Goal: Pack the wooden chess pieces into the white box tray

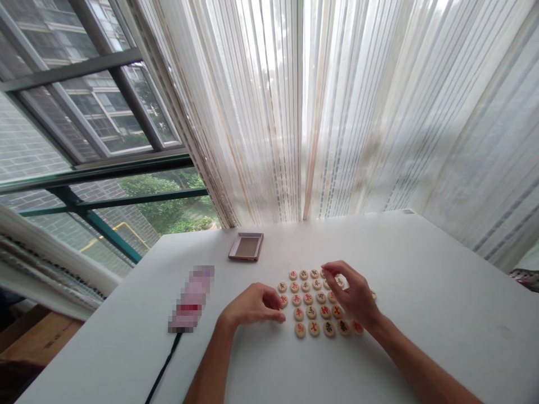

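Round wooden Chinese chess pieces (310, 312) with red or black characters lie in rough rows on the white table (421, 336). My left hand (256, 306) rests at the left side of the rows, thumb and forefinger apart, beside a red-marked piece (284, 301). Over the upper right of the rows is my right hand (356, 292). Its thumb and forefinger come together at a piece (323, 274) in the far row, partly covered by the fingertips. That hand also hides some pieces beneath it; one edge piece (374, 295) shows to its right.
A shallow square box or lid (246, 247) lies at the table's back left. A blurred pink item (191, 300) with a black cable (164, 367) is on the left. Striped curtains (303, 112) hang behind the table, and a cardboard box (46, 336) stands lower left.
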### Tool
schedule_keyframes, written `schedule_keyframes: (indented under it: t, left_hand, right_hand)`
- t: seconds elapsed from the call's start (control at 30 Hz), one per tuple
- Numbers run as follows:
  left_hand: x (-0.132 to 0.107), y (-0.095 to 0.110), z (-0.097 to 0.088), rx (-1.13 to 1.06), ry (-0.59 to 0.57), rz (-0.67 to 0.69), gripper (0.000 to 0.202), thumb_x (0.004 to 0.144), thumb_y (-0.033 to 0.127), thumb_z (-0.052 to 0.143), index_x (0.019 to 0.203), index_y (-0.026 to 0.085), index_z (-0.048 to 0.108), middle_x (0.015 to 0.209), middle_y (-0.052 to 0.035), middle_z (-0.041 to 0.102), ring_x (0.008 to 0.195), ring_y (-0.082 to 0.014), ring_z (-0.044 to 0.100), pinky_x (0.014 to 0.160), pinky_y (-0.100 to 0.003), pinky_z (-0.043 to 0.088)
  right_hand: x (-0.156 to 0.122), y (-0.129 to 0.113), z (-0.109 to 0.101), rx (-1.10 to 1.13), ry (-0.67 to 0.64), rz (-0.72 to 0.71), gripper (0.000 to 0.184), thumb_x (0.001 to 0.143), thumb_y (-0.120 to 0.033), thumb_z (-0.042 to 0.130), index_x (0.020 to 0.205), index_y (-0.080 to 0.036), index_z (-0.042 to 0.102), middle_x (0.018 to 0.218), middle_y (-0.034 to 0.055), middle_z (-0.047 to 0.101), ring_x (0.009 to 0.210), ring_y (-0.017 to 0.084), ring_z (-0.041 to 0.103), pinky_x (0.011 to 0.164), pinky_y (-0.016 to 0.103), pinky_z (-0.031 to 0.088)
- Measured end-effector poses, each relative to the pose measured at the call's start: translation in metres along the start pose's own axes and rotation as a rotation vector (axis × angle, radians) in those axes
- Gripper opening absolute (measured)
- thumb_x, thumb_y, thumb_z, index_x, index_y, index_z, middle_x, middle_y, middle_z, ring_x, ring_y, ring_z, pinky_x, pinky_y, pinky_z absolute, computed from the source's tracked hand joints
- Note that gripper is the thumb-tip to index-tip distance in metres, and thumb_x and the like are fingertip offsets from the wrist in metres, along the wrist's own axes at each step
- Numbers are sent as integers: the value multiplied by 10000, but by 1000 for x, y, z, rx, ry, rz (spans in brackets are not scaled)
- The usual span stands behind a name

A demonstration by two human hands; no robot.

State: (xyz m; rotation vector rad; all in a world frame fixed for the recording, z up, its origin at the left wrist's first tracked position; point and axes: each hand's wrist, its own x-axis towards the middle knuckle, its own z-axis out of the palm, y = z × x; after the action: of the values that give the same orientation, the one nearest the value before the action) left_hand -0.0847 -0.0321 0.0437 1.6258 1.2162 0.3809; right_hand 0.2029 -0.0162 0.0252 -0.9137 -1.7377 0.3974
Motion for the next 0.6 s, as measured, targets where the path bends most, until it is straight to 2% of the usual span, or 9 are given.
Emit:
schedule_keyframes:
  t: [0.17, 0.4, 0.53, 0.6]
  left_hand:
    - [4, -8, 9, 69, 3, -39, 357, 627, 414, 838, 827, 140, 728, 750, -31, 723, 684, -172, 631, 583, -235, 445]
    - [4, -5, 13, 166, 131, -40, 383, 616, 453, 838, 783, 148, 677, 705, 9, 651, 633, -135, 556, 529, -210, 393]
    - [1, -4, 11, 162, 97, 7, 382, 751, 525, 731, 802, 150, 679, 705, 0, 643, 640, -133, 553, 548, -212, 400]
    - [0, -5, 10, 133, 55, 19, 373, 754, 514, 735, 830, 153, 677, 710, 2, 638, 649, -134, 555, 564, -211, 413]
  right_hand:
    - [0, 0, -2, -7, -3, 4, 96, 959, -210, 581, 1025, -229, 648, 928, 37, 669, 814, 188, 641, 758, 337, 538]
    - [1, -5, -3, -2, -16, -7, 90, 954, -202, 587, 1013, -231, 648, 928, 38, 674, 832, 192, 655, 753, 329, 542]
    - [2, -6, -2, -12, -4, -11, 85, 950, -201, 590, 999, -231, 653, 926, 36, 680, 837, 193, 665, 762, 326, 544]
    - [2, -7, -3, -20, 0, -9, 85, 949, -201, 594, 998, -230, 655, 928, 36, 683, 841, 193, 668, 763, 323, 546]
